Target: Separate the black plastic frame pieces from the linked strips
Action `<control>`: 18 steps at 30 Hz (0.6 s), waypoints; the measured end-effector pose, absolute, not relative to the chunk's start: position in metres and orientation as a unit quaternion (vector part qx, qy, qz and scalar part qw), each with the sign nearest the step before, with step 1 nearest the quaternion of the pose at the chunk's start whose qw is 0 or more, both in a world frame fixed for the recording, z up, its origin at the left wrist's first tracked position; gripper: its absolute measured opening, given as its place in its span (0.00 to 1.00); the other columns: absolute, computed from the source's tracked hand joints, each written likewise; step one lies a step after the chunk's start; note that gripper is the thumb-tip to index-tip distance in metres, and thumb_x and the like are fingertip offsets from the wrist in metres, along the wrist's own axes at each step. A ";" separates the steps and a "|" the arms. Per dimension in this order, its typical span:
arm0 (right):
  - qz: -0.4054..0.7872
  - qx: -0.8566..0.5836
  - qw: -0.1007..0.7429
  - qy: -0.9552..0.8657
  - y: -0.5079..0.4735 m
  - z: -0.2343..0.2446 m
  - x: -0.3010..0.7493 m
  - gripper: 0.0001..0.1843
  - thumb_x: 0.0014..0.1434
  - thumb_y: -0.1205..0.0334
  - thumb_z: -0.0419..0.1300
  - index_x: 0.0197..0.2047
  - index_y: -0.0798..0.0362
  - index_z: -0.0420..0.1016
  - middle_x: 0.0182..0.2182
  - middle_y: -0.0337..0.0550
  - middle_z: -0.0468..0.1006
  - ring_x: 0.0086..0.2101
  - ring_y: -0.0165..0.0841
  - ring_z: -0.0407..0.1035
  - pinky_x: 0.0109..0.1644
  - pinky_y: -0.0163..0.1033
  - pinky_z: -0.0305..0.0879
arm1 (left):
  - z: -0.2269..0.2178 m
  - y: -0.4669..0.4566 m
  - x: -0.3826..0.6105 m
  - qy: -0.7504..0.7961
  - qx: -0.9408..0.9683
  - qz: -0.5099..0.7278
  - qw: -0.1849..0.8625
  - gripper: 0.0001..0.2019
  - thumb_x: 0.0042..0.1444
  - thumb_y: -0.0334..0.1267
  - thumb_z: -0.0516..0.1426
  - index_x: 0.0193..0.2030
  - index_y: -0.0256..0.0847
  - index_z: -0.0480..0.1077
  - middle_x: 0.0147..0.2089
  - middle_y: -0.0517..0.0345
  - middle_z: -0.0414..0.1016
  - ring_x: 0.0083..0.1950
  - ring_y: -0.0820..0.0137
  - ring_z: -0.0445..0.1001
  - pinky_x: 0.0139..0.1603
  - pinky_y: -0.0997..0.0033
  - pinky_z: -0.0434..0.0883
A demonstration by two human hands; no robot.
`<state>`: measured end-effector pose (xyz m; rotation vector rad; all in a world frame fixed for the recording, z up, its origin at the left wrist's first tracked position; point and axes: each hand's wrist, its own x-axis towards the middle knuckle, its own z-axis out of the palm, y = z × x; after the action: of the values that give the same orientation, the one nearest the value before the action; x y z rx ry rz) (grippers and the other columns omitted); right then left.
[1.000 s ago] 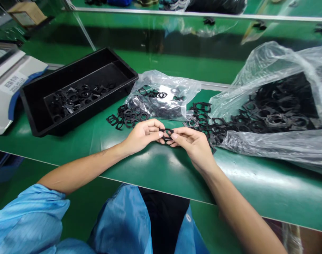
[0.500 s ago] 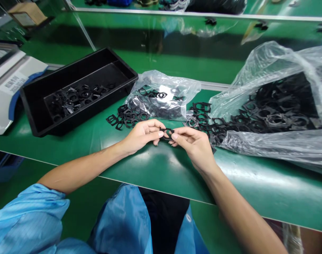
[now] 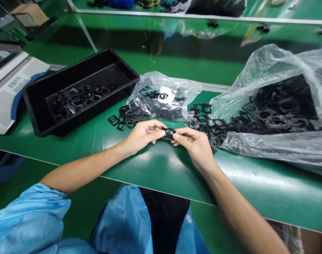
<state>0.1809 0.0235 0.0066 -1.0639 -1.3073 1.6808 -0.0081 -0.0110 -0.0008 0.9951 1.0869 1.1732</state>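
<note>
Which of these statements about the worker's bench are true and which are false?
1. Both hands, left hand and right hand, pinch one small black ring part. True.
2. The black tray holds no parts. False: black parts lie in it.
3. The large clear bag lies to the right of the hands. True.
4. The table is red. False: it is green.
5. The small clear bag lies inside the tray. False: it lies on the table beside it.

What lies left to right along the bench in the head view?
White machine → black tray → loose rings → small bag → big bag. Both hands, left and right, pinch one black part in front.
</note>
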 end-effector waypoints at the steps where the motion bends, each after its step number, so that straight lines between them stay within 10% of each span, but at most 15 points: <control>1: 0.655 -0.417 0.370 -0.510 0.024 0.007 0.181 0.22 0.40 0.45 0.79 0.30 0.53 0.81 0.23 0.38 0.79 0.25 0.30 0.73 0.33 0.38 0.74 | -0.002 -0.011 -0.008 0.473 0.431 0.501 0.582 0.18 0.48 0.48 0.71 0.37 0.35 0.77 0.29 0.60 0.76 0.24 0.80 0.66 0.23 0.79 0.65; 18: 0.503 -0.374 0.432 -0.648 0.007 0.017 0.184 0.09 0.57 0.56 0.71 0.40 0.48 0.82 0.34 0.42 0.80 0.33 0.33 0.75 0.41 0.40 0.78 | -0.004 -0.019 -0.011 0.443 0.633 0.563 0.293 0.02 0.56 0.32 0.63 0.37 0.40 0.76 0.39 0.53 0.80 0.44 0.67 0.79 0.49 0.65 0.75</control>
<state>0.1840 0.0073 0.0167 -0.9332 -1.6157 1.2551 -0.0115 -0.0189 -0.0037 1.6869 1.1793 1.5001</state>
